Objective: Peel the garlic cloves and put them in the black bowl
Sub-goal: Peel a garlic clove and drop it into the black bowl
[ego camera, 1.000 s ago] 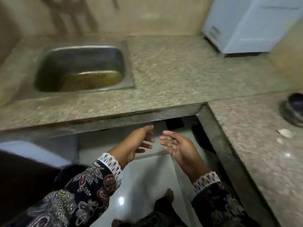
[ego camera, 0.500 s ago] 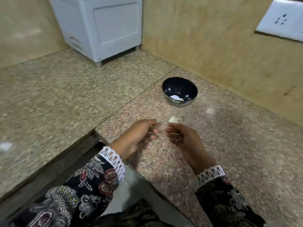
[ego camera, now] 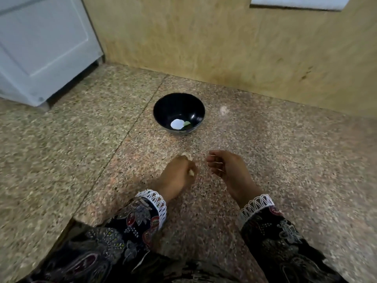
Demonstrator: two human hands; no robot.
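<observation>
While left hand (ego camera: 177, 174) grips 1 clove (ego camera: 191, 172), bowl (ego camera: 163, 111) holds 2.

Black bowl and garlic on the counter

The black bowl (ego camera: 179, 113) stands upright, a pale peeled clove (ego camera: 176, 124) inside; another garlic clove (ego camera: 187, 154) lies just nearer than the bowl.

This is a home kitchen. The speckled stone table (ego camera: 285, 160) meets a tan wall (ego camera: 224, 41) just behind the black bowl (ego camera: 179, 113), with a white appliance (ego camera: 40, 43) far left of the bowl.

White cabinet (ego camera: 42, 48) on granite counter (ego camera: 61, 152)
</observation>
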